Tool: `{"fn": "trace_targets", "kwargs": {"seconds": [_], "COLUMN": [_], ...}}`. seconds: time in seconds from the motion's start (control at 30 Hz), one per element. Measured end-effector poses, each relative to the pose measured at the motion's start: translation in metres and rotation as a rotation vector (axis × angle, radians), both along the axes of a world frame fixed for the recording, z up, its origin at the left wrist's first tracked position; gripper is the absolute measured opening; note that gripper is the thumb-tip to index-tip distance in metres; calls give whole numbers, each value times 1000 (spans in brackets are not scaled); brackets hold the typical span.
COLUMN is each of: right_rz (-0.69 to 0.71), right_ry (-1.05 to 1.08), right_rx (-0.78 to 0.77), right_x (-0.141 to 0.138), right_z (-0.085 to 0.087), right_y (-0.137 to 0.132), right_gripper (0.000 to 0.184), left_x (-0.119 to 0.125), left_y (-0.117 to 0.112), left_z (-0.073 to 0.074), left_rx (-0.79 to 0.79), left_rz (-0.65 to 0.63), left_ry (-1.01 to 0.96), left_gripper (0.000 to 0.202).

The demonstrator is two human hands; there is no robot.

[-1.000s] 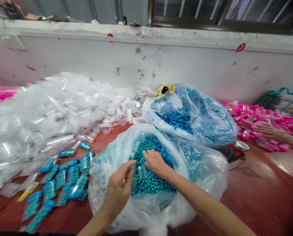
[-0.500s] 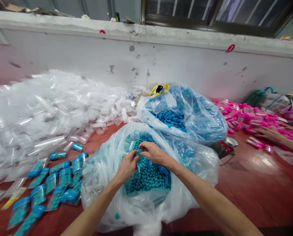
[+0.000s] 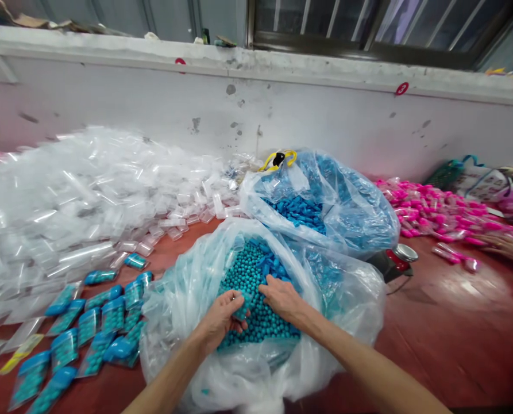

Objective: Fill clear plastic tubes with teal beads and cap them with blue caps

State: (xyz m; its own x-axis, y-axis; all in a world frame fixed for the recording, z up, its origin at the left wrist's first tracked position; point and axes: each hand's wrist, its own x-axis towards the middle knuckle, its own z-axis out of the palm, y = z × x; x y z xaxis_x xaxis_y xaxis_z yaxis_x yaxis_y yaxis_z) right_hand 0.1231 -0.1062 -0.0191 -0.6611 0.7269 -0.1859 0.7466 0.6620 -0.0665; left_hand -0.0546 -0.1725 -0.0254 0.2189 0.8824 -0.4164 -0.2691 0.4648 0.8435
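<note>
An open clear plastic bag (image 3: 187,282) full of small teal beads (image 3: 250,267) lies in front of me. My left hand (image 3: 226,316) is closed around a small clear container (image 3: 242,310) with teal beads in it, low over the bag's left side. Several blue caps (image 3: 276,267) lie on the beads toward the right. Beside those caps, my right hand (image 3: 282,296) reaches down to the beads with its fingers bent together. What its fingertips hold, if anything, is hidden.
Filled containers with blue caps (image 3: 88,325) lie at left, before a large heap of clear containers (image 3: 88,195). Behind my bag stands another bag (image 3: 351,201) of blue caps (image 3: 299,213). Pink-capped containers (image 3: 437,210) are piled at right on the red table (image 3: 450,333).
My hands were close together above the beads and have come apart. The left moved down with the container, and the right moved right and down beside the blue caps.
</note>
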Motion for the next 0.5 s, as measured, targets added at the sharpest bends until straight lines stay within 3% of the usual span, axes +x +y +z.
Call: {"fn": "trace_targets", "kwargs": {"seconds": [0.13,0.33,0.5], "right_rz": [48,-298,-297], "right_ry": [80,28,23], "right_rx": [-51,42,17], "right_x": [3,-12,-11], "right_z": [0,0,6], "right_y": [-3,-1,3], "right_gripper": [13,16,21], "left_x": [0,-1,2], "left_y": [-2,-4,-5], "left_z": [1,-5,-9], "left_rx": [-12,13,31], "left_rz": [-54,-71,-9], "left_ry": [-59,-135,-61], "left_gripper": [37,37,40]}}
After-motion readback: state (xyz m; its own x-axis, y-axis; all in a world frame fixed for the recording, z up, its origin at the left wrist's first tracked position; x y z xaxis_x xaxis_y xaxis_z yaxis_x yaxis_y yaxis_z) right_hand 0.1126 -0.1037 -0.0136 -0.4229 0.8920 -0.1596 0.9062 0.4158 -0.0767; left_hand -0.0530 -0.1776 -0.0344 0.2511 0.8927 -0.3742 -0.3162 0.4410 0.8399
